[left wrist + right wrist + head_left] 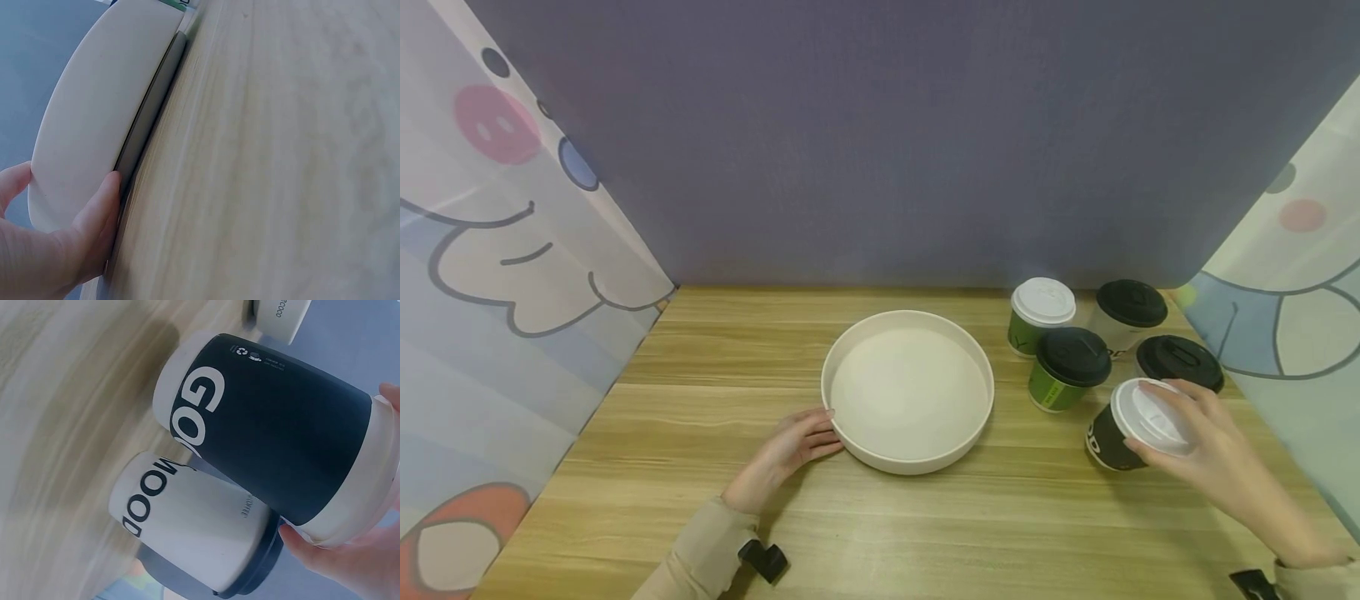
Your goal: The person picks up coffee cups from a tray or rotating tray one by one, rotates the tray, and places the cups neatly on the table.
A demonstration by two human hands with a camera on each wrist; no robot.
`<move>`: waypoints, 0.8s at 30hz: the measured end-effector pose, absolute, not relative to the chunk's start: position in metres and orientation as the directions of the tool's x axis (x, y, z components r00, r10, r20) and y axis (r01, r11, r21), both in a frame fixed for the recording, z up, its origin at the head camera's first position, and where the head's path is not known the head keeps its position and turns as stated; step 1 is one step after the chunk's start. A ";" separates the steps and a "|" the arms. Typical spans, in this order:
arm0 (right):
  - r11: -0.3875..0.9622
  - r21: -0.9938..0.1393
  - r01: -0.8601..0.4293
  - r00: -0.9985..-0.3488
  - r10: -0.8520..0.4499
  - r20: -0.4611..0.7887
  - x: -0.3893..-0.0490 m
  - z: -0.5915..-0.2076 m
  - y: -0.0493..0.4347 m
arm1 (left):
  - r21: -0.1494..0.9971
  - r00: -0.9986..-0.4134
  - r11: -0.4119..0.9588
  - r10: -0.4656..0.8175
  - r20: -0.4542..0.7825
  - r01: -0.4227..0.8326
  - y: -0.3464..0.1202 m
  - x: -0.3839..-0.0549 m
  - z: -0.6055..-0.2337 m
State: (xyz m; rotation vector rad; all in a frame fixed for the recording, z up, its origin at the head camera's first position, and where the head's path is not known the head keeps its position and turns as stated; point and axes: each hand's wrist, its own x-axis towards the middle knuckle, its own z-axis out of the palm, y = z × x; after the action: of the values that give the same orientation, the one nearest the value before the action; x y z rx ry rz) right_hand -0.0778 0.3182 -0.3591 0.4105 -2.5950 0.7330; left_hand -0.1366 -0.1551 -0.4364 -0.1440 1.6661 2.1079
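Observation:
On the wooden table sits a round cream tray (906, 387) with a raised wall. My left hand (790, 446) holds its near-left side, one digit over the rim and others low against the outer wall, as the left wrist view also shows. At the right, my right hand (1213, 442) grips a paper cup with a black sleeve (281, 425) round its white lid (1153, 417), fingers and thumb on opposite sides. That cup leans, and white lettering shows on its sleeve. Beside it in the right wrist view is a white cup (194, 525) with a dark lid and black lettering.
Behind the gripped cup stand a green cup with a white lid (1043, 302), a green cup with a black lid (1073, 357) and two more black-lidded cups (1131, 302). A grey panel (880, 150) rises at the table's back; printed curtains (482, 275) hang at both sides.

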 end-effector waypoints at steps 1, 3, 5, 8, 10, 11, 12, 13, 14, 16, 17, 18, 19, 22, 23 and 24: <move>0.818 -0.429 -0.383 -0.872 -0.166 0.460 -0.078 -0.360 0.319 | 0.898 -0.894 -0.171 0.278 -0.351 -0.406 -0.155 -0.137 -0.436; 0.818 -0.426 -0.386 -0.869 -0.169 0.465 -0.079 -0.363 0.319 | 0.896 -0.894 -0.175 0.274 -0.354 -0.408 -0.155 -0.137 -0.436; 0.820 -0.421 -0.389 -0.866 -0.169 0.471 -0.080 -0.365 0.320 | 0.895 -0.894 -0.176 0.273 -0.355 -0.409 -0.155 -0.136 -0.436; 0.825 -0.417 -0.383 -0.866 -0.164 0.472 -0.081 -0.367 0.321 | 0.896 -0.895 -0.179 0.275 -0.352 -0.407 -0.154 -0.136 -0.435; 0.825 -0.420 -0.377 -0.869 -0.159 0.469 -0.081 -0.368 0.321 | 0.896 -0.895 -0.178 0.277 -0.350 -0.406 -0.154 -0.136 -0.435; 0.825 -0.423 -0.375 -0.870 -0.156 0.467 -0.081 -0.369 0.321 | 0.897 -0.895 -0.176 0.278 -0.350 -0.405 -0.155 -0.136 -0.435; 0.825 -0.424 -0.373 -0.871 -0.155 0.466 -0.081 -0.369 0.321 | 0.897 -0.895 -0.176 0.279 -0.349 -0.405 -0.155 -0.136 -0.435; 0.824 -0.426 -0.373 -0.871 -0.154 0.466 -0.082 -0.370 0.321 | 0.898 -0.895 -0.175 0.279 -0.349 -0.404 -0.155 -0.136 -0.435; 0.823 -0.427 -0.374 -0.871 -0.152 0.468 -0.082 -0.370 0.321 | 0.897 -0.894 -0.175 0.280 -0.349 -0.405 -0.155 -0.136 -0.436; 0.819 -0.434 -0.376 -0.867 -0.146 0.476 -0.083 -0.371 0.322 | 0.897 -0.894 -0.176 0.281 -0.349 -0.405 -0.155 -0.136 -0.436; 0.817 -0.435 -0.377 -0.866 -0.144 0.479 -0.083 -0.372 0.322 | 0.897 -0.894 -0.176 0.282 -0.349 -0.405 -0.155 -0.136 -0.436; 0.815 -0.439 -0.378 -0.864 -0.141 0.483 -0.084 -0.373 0.322 | 0.897 -0.894 -0.177 0.282 -0.348 -0.405 -0.155 -0.137 -0.436; 0.812 -0.442 -0.380 -0.862 -0.137 0.488 -0.084 -0.374 0.322 | 0.897 -0.894 -0.176 0.282 -0.348 -0.405 -0.155 -0.137 -0.436; 0.807 -0.447 -0.386 -0.857 -0.133 0.499 -0.084 -0.377 0.322 | 0.896 -0.894 -0.177 0.279 -0.350 -0.406 -0.154 -0.137 -0.436; 0.805 -0.446 -0.391 -0.854 -0.136 0.503 -0.085 -0.378 0.322 | 0.895 -0.894 -0.178 0.278 -0.352 -0.408 -0.154 -0.137 -0.436; 0.804 -0.446 -0.393 -0.852 -0.137 0.504 -0.085 -0.379 0.322 | 0.894 -0.893 -0.180 0.277 -0.354 -0.410 -0.154 -0.137 -0.436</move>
State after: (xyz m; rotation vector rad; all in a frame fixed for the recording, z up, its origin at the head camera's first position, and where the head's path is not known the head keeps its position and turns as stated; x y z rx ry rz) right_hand -0.0845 0.3222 -0.3785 0.3961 -2.5346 0.7642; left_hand -0.1367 -0.1543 -0.4359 -0.1524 1.6552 2.1140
